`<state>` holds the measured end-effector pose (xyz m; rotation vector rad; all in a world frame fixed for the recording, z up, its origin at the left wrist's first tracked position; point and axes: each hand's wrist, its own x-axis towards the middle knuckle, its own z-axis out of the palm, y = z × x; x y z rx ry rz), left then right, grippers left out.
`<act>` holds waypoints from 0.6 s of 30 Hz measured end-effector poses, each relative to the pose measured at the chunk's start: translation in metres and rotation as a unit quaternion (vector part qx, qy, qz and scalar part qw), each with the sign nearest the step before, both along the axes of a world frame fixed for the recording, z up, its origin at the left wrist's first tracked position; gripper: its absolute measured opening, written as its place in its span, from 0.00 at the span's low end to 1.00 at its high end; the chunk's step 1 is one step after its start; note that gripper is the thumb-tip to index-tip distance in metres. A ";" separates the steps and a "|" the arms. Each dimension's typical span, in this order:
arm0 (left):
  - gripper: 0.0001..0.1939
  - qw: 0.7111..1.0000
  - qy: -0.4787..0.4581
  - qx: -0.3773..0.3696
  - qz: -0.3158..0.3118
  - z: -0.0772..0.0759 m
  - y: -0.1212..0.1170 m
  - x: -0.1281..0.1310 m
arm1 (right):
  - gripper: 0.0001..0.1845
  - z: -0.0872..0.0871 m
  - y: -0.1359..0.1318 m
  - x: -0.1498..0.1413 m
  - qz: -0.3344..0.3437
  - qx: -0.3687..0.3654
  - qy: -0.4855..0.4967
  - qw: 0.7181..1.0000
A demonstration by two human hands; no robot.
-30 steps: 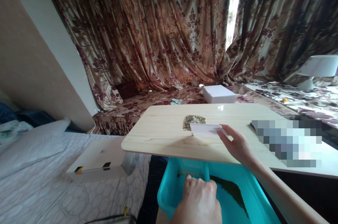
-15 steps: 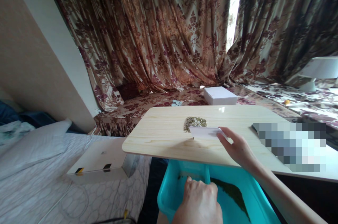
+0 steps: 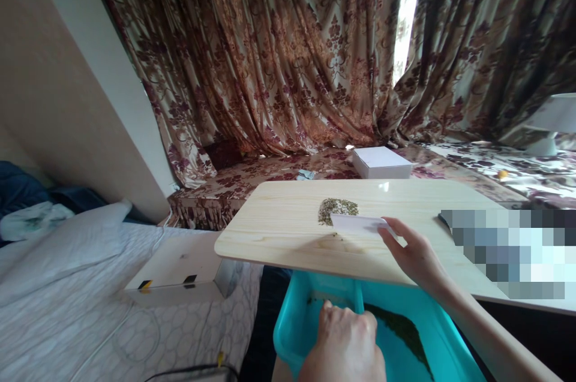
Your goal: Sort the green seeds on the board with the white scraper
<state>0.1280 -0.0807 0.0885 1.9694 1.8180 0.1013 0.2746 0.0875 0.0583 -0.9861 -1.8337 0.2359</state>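
1. The step in hand looks to us like drawing together the loose patch of small green grains [image 3: 326, 210] with the thin white rectangular card [image 3: 357, 224]; the patch lies on the pale wood-grain desk [image 3: 261, 220], left of its middle, and in our view the card covers part of its near side

2. To do this well, we would want the card's long lower edge flat on the wood, since a lifted end would probably let grains slip beneath; from this angle we cannot tell whether that edge touches

3. We judge short, slow strokes best, as such small grains likely roll and scatter; a few stray grains [image 3: 335, 234] lie apart from the patch, nearer to us, and call for a sweep of their own

4. The fingers of our right hand [image 3: 413, 245] are nearly closed, pinching the right end of the card between thumb and fingertips, with a gap opening behind them towards the palm; a light, even pinch should keep the card from bending

5. Our left hand [image 3: 348, 334] is low at the bright teal plastic bin [image 3: 282, 334], close to its upright divider [image 3: 359, 297]; its fingers curl inward, but their tips are hidden, so we cannot tell whether they grip anything

6. The bin sits below the near edge of the desk, with a dark green heap of grains [image 3: 402, 328] in its right compartment; we do well to avoid knocking it
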 end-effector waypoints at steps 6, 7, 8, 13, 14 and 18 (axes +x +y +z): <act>0.19 1.000 0.005 0.003 -0.003 0.001 -0.001 0.000 | 0.14 -0.011 0.000 0.004 0.011 -0.032 0.079 0.996; 0.19 1.000 0.007 0.002 -0.001 0.001 -0.001 0.000 | 0.14 -0.013 0.000 0.004 0.018 -0.043 0.096 0.994; 0.19 1.000 0.008 0.003 0.001 -0.001 -0.001 0.001 | 0.15 -0.015 0.000 0.005 0.027 -0.053 0.111 0.992; 0.18 1.000 0.010 0.009 -0.001 -0.005 0.000 0.002 | 0.18 -0.020 0.001 0.007 0.034 -0.079 0.158 0.984; 0.18 1.000 0.011 0.008 -0.001 -0.006 0.001 0.002 | 0.18 -0.020 0.001 0.007 0.036 -0.086 0.164 0.982; 0.18 1.000 0.013 0.003 -0.003 -0.004 0.001 0.002 | 0.20 -0.019 0.003 0.008 0.060 -0.118 0.206 0.970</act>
